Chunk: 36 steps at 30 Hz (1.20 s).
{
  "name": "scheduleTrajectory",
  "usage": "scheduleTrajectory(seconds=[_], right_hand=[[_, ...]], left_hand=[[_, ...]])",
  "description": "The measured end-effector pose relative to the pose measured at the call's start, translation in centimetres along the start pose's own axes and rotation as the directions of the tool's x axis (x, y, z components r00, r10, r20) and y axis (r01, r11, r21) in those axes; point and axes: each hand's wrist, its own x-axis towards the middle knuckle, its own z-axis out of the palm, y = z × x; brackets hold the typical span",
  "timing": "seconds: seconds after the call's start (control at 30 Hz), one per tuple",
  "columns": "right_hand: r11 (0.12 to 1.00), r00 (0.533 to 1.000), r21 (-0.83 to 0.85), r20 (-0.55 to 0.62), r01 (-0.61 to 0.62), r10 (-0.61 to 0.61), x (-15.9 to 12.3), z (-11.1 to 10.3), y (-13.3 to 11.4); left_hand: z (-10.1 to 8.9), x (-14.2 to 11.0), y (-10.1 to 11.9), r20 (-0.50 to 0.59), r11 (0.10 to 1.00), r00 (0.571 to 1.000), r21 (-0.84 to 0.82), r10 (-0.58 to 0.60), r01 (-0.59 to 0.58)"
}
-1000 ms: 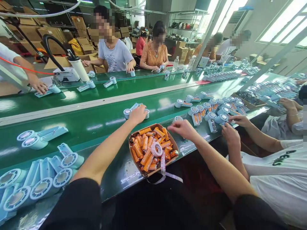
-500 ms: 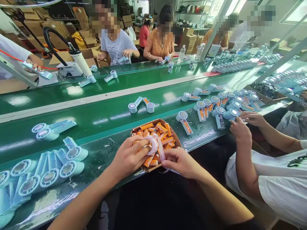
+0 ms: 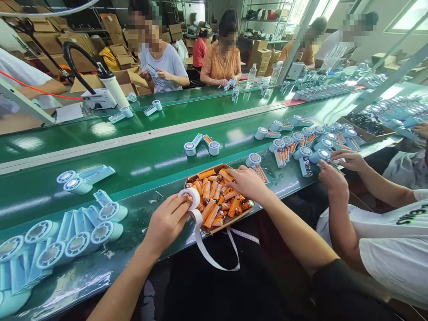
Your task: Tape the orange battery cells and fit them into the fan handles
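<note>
My left hand [image 3: 170,220] grips a roll of white tape [image 3: 195,197] at the left side of a cardboard box [image 3: 231,222]. From the roll a loose strip of tape [image 3: 199,240] hangs in a long loop past the box's front edge, over my dark clothing. Orange cylindrical batteries [image 3: 214,191] fill the box in a jumbled heap. Over its far right side reaches my right hand [image 3: 250,182], fingers extended down onto the batteries; their tips are partly hidden, and no lifted battery shows.
Light-blue handheld fan bodies [image 3: 80,240] are crowded at the left. More fan bodies, several with orange batteries inside, cover the bench [image 3: 284,187] on the right, where a co-worker's hands [image 3: 334,174] handle one. A green conveyor belt [image 3: 150,156] runs behind. Other people sit across.
My right hand has left the tape strip and moved up and right onto the batteries. The roll in my left hand has shifted left, and the strip now hangs in a loop.
</note>
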Motion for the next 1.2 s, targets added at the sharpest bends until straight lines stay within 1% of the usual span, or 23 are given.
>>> scheduleTrajectory(seconds=[0.03, 0.07, 0.13, 0.2, 0.27, 0.37, 0.43, 0.57, 0.63, 0.7, 0.77, 0.9, 1.0, 1.07, 1.1, 1.13, 1.2], right_hand=[[0.999, 1.0, -0.033, 0.002, 0.003, -0.003, 0.4, 0.2, 0.1], [1.0, 1.0, -0.022, -0.019, 0.001, -0.002, 0.6, 0.3, 0.3], [0.997, 0.994, 0.07, -0.106, 0.011, -0.004, 0.3, 0.3, 0.6], [0.986, 0.985, 0.148, -0.169, 0.07, -0.045, -0.3, 0.1, 1.2], [0.975, 0.98, 0.15, -0.141, 0.164, -0.143, -0.7, 0.1, 2.0], [0.956, 0.964, 0.123, -0.021, 0.265, -0.265, -0.6, 0.9, 3.3], [0.951, 0.959, 0.131, -0.002, 0.281, -0.283, -0.2, 1.5, 4.0], [0.939, 0.954, 0.171, -0.039, 0.299, -0.297, 1.2, 2.7, 4.6], [0.934, 0.957, 0.206, -0.066, 0.291, -0.284, 1.9, 3.2, 4.8], [0.937, 0.965, 0.234, -0.093, 0.259, -0.244, 2.5, 3.6, 4.8], [0.949, 0.975, 0.227, -0.096, 0.218, -0.201, 2.9, 3.8, 4.5], [0.977, 0.987, 0.156, -0.089, 0.145, -0.132, 4.3, 3.7, 2.9], [0.97, 0.986, 0.178, -0.06, 0.163, -0.154, 5.6, 3.4, 1.5], [0.951, 0.987, 0.264, -0.069, 0.16, -0.147, 5.9, 2.9, 0.8], [0.931, 0.987, 0.333, -0.104, 0.147, -0.119, 5.8, 2.6, 0.6], [0.899, 0.984, 0.415, -0.157, 0.139, -0.08, 5.3, 2.1, 0.4], [0.815, 0.962, 0.558, -0.274, 0.156, 0.004, 3.6, 1.1, 0.2]], left_hand=[[0.0, 0.2, 0.3, -0.004, 1.0, 1.0, -0.009, 0.005, -0.005], [0.0, 0.4, 0.5, -0.004, 1.0, 1.0, -0.019, 0.01, -0.01], [-0.1, 0.6, 0.7, 0.003, 0.999, 1.0, -0.042, 0.02, -0.02], [-0.1, 0.5, 0.8, 0.016, 0.998, 1.0, -0.066, 0.021, -0.02], [0.0, 0.4, 0.9, 0.026, 0.996, 1.0, -0.084, 0.013, -0.01], [0.4, 0.4, 1.0, 0.036, 0.995, 0.999, -0.1, 0.014, -0.01], [0.8, 0.6, 1.2, 0.044, 0.993, 0.999, -0.119, 0.028, -0.023], [1.4, 1.2, 1.8, 0.054, 0.988, 0.998, -0.152, 0.037, -0.028], [1.5, 1.4, 2.0, 0.065, 0.987, 0.997, -0.161, 0.035, -0.024], [1.5, 1.5, 2.1, 0.072, 0.986, 0.997, -0.167, 0.037, -0.025], [1.6, 1.5, 2.1, 0.077, 0.985, 0.996, -0.169, 0.04, -0.026], [2.2, 2.1, 2.3, 0.101, 0.983, 0.994, -0.18, 0.04, -0.021], [2.7, 2.9, 2.8, 0.082, 0.978, 0.994, -0.2, 0.072, -0.054], [2.8, 3.3, 3.1, 0.089, 0.979, 0.992, -0.189, 0.088, -0.07], [2.7, 3.4, 3.1, 0.106, 0.982, 0.99, -0.175, 0.093, -0.074], [2.5, 3.4, 3.0, 0.127, 0.985, 0.987, -0.157, 0.096, -0.076], [1.9, 3.2, 2.7, 0.157, 0.989, 0.981, -0.113, 0.115, -0.098]])
